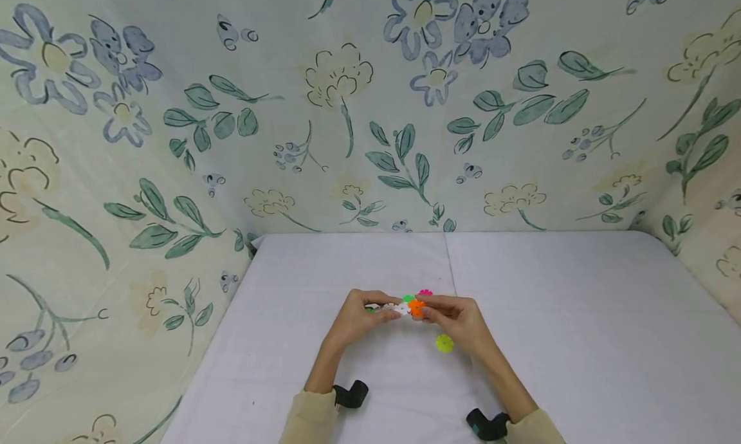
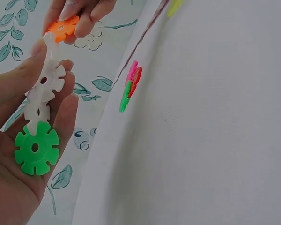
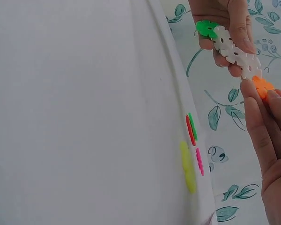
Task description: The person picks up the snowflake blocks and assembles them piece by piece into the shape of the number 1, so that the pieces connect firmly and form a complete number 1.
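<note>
My left hand (image 1: 356, 316) grips a short chain of notched white plastic discs (image 2: 52, 80), thumb on one side and fingers on the other. A green notched disc (image 2: 36, 149) is joined to the chain's end nearest the left palm. At the other end, my right hand (image 1: 465, 322) pinches an orange notched disc (image 3: 261, 87) between thumb and fingers. The orange disc meets the last white disc; whether their slots are locked together I cannot tell. Both hands are held close together over the table.
Loose discs lie on the white-covered table (image 1: 278, 354): a yellow one (image 1: 444, 343) by the right hand, and a pink one (image 1: 425, 292), a red one (image 2: 136, 82) and a green one (image 2: 125, 96) beyond the hands. Flowered cloth (image 1: 347, 174) stands behind.
</note>
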`<control>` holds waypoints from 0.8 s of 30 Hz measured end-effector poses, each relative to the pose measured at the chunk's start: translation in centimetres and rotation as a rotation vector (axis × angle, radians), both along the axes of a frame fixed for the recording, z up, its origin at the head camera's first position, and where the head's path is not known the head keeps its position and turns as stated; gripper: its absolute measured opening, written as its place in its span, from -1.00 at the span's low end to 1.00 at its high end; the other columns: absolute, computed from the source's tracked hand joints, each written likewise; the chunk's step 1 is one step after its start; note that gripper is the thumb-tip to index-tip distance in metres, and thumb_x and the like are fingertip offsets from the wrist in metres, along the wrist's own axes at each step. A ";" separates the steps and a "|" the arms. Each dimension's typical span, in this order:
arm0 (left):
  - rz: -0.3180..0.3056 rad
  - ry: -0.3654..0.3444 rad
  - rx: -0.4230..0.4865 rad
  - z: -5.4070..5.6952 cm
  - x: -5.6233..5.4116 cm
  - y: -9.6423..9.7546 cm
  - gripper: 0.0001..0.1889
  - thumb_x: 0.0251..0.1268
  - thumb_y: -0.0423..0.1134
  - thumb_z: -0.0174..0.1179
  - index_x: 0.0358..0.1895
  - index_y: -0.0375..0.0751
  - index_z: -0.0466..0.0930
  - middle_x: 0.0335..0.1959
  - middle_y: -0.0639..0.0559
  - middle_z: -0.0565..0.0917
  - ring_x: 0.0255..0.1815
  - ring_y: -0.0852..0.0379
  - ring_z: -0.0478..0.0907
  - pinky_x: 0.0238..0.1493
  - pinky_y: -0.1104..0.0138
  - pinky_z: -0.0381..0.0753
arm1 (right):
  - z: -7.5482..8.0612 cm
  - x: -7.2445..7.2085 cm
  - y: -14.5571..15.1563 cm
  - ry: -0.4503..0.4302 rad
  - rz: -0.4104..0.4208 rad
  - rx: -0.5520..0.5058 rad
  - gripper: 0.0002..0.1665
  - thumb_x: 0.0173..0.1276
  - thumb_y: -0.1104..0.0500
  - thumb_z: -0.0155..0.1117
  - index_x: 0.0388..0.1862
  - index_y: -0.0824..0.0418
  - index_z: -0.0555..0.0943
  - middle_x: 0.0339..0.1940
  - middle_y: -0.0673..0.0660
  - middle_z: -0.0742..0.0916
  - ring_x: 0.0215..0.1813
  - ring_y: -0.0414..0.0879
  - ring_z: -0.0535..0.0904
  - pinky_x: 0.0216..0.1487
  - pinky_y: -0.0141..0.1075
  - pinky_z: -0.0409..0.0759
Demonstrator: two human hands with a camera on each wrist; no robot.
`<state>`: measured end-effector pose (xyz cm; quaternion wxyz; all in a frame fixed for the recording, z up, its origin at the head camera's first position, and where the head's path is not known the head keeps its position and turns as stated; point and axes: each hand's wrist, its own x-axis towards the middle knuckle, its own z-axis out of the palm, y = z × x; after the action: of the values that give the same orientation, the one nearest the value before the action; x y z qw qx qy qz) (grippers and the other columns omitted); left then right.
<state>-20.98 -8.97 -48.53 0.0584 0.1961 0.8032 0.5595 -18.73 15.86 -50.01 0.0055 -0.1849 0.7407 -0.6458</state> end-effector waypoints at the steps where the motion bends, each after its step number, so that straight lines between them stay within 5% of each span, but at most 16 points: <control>1: -0.001 0.003 0.007 0.0 0.0 0.0 -0.74 0.23 -0.15 0.51 -0.05 -0.13 0.85 -0.10 0.02 0.85 -0.08 0.13 0.66 -0.07 0.33 0.67 | 0.1 0.0 0.0 -0.008 -0.006 0.004 -0.63 0.44 0.33 0.35 0.18 0.42 0.68 0.03 0.42 0.79 -0.13 -0.16 0.84 -0.07 -0.31 0.77; 14: -0.030 0.004 0.059 0.2 0.1 0.4 -0.79 0.23 -0.24 0.50 -0.11 -0.23 0.85 -0.17 -0.07 0.85 -0.23 0.14 0.66 -0.21 0.38 0.68 | 1.2 0.3 -0.2 -0.061 -0.013 0.013 -0.66 0.38 0.35 0.40 0.10 0.46 0.72 -0.03 0.43 0.80 -0.18 -0.19 0.84 -0.12 -0.27 0.77; 24: -0.013 0.008 -0.029 0.2 0.0 0.4 -0.75 0.27 -0.12 0.48 -0.03 -0.08 0.84 -0.06 0.03 0.84 -0.11 0.18 0.64 -0.09 0.33 0.62 | 0.6 0.0 -0.3 -0.080 -0.025 -0.011 -0.64 0.41 0.31 0.39 0.14 0.43 0.70 -0.01 0.43 0.80 -0.17 -0.15 0.84 -0.10 -0.18 0.78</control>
<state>-20.97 -8.55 -48.31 0.0614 0.2026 0.8102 0.5465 -18.68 15.57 -49.44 0.0260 -0.1494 0.7387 -0.6567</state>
